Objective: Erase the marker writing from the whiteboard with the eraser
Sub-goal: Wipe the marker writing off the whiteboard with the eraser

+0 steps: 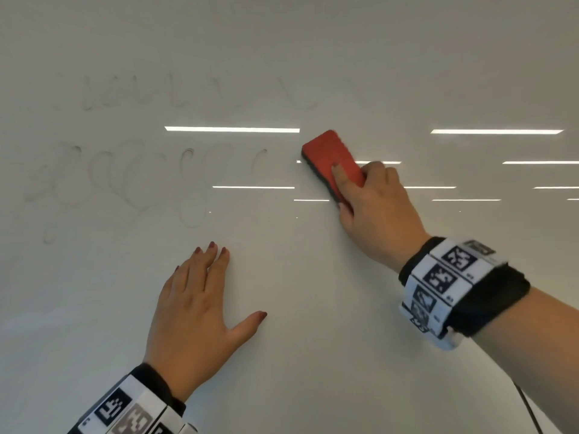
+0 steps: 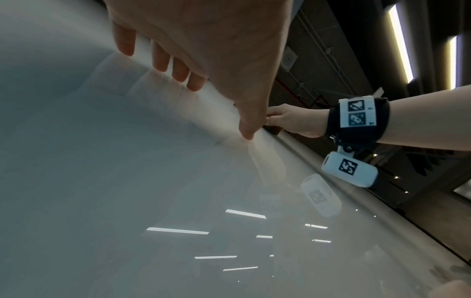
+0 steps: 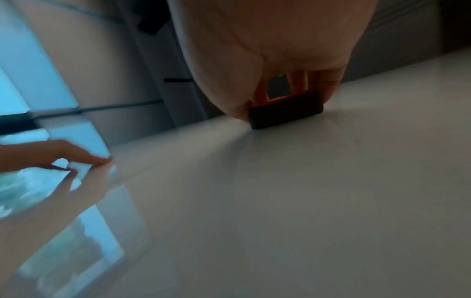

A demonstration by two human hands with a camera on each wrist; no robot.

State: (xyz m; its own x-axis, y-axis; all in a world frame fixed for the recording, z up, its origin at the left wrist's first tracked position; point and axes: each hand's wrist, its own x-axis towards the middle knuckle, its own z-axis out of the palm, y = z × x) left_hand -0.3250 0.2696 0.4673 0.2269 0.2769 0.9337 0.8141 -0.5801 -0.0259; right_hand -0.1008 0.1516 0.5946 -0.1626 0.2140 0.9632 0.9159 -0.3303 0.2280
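Gripping a red eraser (image 1: 332, 164) in the right hand (image 1: 372, 211), pressing it against the whiteboard (image 1: 313, 277), long axis slanting; faint ghosted writing (image 1: 125, 183) lying leftward, nearer the left hand (image 1: 200, 311), spread flat, bracing.

Your right hand (image 1: 374, 211) hides the eraser's (image 1: 332, 161) five-o'clock end. The faint writing (image 1: 131, 180) at nine o'clock is too smeared to read. The right wrist view is blurred; the left forearm runs off at seven o'clock.

Black wristbands (image 1: 463, 289) bearing white coded tags, red-painted nails.
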